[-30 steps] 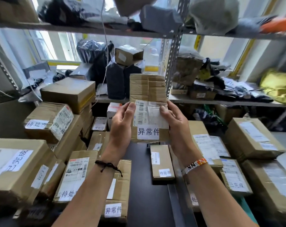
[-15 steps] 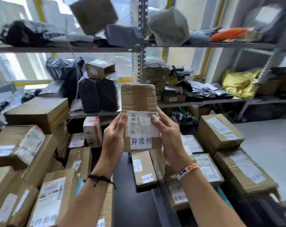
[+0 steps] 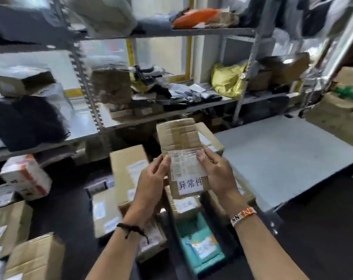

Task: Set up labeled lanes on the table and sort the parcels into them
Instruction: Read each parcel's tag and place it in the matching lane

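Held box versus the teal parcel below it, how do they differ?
The held box is brown cardboard; the teal parcel looks like a soft bag. The box is lifted upright between the left hand and right hand; the teal parcel lies flat, untouched. Both carry a white label.

Dark table (image 3: pixel 70 203) and metal shelves (image 3: pixel 202 32), both loaded with parcels

On the dark table lay many cardboard boxes (image 3: pixel 129 170) and a white-and-orange box (image 3: pixel 24 176). A grey table (image 3: pixel 282 158) stood at the right. The shelves carried a yellow bag (image 3: pixel 228 81), an orange parcel (image 3: pixel 193 16) and black bags (image 3: pixel 30 122).
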Available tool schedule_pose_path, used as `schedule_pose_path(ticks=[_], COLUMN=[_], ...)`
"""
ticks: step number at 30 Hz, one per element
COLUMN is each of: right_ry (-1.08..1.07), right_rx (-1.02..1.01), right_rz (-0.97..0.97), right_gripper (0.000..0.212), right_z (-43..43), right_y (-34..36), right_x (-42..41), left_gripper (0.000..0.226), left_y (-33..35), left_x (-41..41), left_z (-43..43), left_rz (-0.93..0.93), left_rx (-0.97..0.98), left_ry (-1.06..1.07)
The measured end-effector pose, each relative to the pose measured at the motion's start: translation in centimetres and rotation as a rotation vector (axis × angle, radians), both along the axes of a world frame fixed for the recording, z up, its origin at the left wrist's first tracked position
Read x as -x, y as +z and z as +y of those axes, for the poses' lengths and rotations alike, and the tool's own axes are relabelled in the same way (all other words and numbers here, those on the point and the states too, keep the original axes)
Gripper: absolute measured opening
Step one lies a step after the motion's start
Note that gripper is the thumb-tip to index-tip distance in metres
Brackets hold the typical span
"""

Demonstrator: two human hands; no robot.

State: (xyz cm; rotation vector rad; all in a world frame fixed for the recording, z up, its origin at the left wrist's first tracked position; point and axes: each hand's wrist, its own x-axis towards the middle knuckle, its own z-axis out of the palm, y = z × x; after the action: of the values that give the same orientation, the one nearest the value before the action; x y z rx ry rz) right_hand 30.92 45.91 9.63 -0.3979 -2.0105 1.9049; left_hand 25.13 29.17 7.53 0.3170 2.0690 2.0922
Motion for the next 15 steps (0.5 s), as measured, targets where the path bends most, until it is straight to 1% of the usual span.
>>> schedule_pose_path(ticks=[2,4,7,8,11,12,15], right_ry=[-0.033,-0.056,-0.03,-0.025,0.005,0.01,-0.006], right_rx=[-0.151,-0.314,-0.442,-0.477,-0.539,-0.536,-0.494], right_rz=[-0.084,-0.174,-0.288,-0.318,-0.38,-0.399,-0.418], right_gripper=[0.025,0.028,0.032,0.033,0.035,0.035,0.033], right_z=[4.8,8.9,13.5,14.6,16.4,16.6,16.8], right_y=[-1.1,-2.3,-4.2,-4.7,-6.2,-6.7,-7.9], right_x=[-0.9,-1.5,-1.9,-1.8,-1.2,-0.9,-0.1], left_gripper=[0.02,0.026,0.058,0.064,0.059,0.06,0.05], left_y=[-1.8,-3.6,-5.4,-5.7,-6.7,-7.1,-9.0], left_x=[-0.5,-1.1,-2.0,-2.2,-2.2,-2.1,-0.7], left_z=[4.5,8.1,12.3,13.4,15.0,15.2,15.5], left_rz=[-0.048,-0.081,-0.051,-0.037,-0.055,-0.051,-0.092], left_rx=[0.04,0.098,0.208,0.234,0.262,0.27,0.287], left_ry=[-0.006,-0.031,-0.049,-0.039,0.006,-0.001,0.023])
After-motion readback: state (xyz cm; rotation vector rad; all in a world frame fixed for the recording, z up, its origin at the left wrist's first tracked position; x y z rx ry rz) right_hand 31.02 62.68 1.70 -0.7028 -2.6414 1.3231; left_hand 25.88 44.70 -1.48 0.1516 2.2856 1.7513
